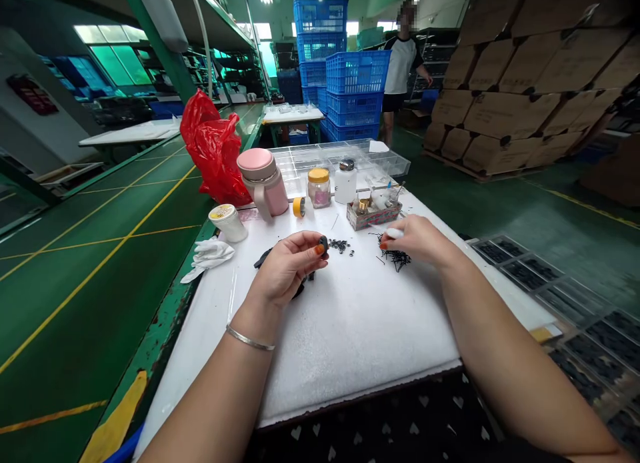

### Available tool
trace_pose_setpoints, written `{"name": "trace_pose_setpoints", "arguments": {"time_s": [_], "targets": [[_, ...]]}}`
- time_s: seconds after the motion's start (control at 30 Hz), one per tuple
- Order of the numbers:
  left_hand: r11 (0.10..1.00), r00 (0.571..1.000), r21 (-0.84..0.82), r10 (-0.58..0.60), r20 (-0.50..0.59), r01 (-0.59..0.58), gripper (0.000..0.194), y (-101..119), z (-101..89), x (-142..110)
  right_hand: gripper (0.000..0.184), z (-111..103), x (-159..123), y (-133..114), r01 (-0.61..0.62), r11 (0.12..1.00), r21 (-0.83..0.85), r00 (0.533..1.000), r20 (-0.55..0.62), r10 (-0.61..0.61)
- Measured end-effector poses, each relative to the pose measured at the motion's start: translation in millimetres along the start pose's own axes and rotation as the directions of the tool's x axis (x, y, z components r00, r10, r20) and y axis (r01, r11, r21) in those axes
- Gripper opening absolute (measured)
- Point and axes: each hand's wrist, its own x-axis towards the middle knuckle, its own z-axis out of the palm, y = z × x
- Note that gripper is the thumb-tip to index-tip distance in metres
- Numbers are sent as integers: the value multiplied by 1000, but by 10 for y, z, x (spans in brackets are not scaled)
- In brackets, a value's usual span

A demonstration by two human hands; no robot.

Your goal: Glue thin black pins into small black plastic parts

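My left hand (291, 266) is closed, pinching a small black part (324, 247) between thumb and fingers. More black pieces (265, 257) lie partly hidden behind and beneath that hand. Just right of it, several small black rings (341, 245) are scattered on the white tabletop (350, 329). My right hand (417, 239) reaches down at a pile of thin black pins (397, 259). Its fingers are closed around a smooth white object (395, 233), mostly covered by the hand, so its kind is unclear.
Behind the hands stand a small box of bottles (374, 216), a white bottle (345, 183), a yellow-lidded jar (319, 188), yellow tape (299, 207), a pink mug (265, 183) and a white tub (229, 223). White gloves (209, 257) lie left. A person (399, 63) stands beyond blue crates (356, 93).
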Motion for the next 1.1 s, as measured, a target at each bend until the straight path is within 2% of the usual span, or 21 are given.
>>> {"name": "trace_pose_setpoints", "arguments": {"time_s": [0.07,0.2,0.4,0.5,0.57,0.67,0.77,0.83,0.93,1.1], "targets": [[1000,1000,0,3,-1,-3,27,0,-3,0,8,57,-9,-33,-22,993,-118,997,76,32],[1000,1000,-6,-8,15,9,26,-4,7,-11,10,163,-31,-102,-40,971,-236,992,109,67],[998,999,-61,-21,36,24,26,-11,-10,-5,5,164,-55,-135,71,974,-215,981,193,-29],[995,998,-96,-30,59,36,27,-16,-22,1,10,136,-94,-208,171,982,-75,971,182,-156],[991,997,-125,-44,66,52,31,-17,-20,0,11,126,-135,-280,209,969,134,964,140,-227],[985,994,-153,-72,78,83,34,-15,-6,-7,10,132,-202,-374,189,870,455,962,90,-256],[981,991,-162,-87,104,103,31,-19,8,-13,12,155,-254,-421,191,749,635,961,36,-275],[981,989,-160,-94,117,112,29,-31,14,-13,15,170,-281,-435,220,686,693,955,-11,-296],[981,984,-144,-113,135,132,27,-62,24,-9,15,184,-325,-461,289,642,710,939,-79,-335],[983,979,-89,-147,140,161,27,-106,68,2,14,199,-403,-523,389,670,633,913,-168,-371]]}}
